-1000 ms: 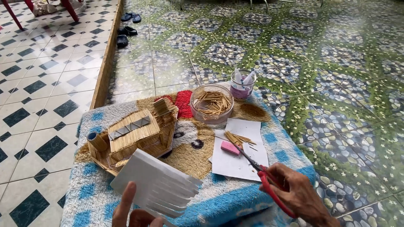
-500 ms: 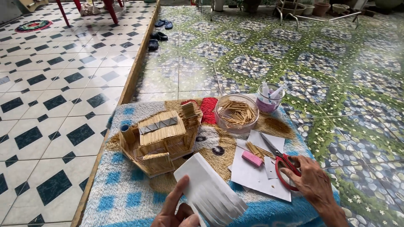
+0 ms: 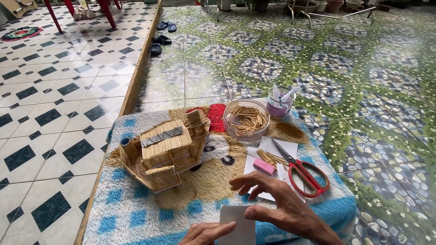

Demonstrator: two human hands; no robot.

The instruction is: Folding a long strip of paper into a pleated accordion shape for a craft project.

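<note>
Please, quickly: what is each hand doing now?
Left hand: fingers on the white paper piece, holding it.
Right hand: open, fingers spread, touching the same paper.

Both hands low and close together: left hand (image 3: 206, 233) fingers extended, right hand (image 3: 277, 206) fingers spread.
</note>
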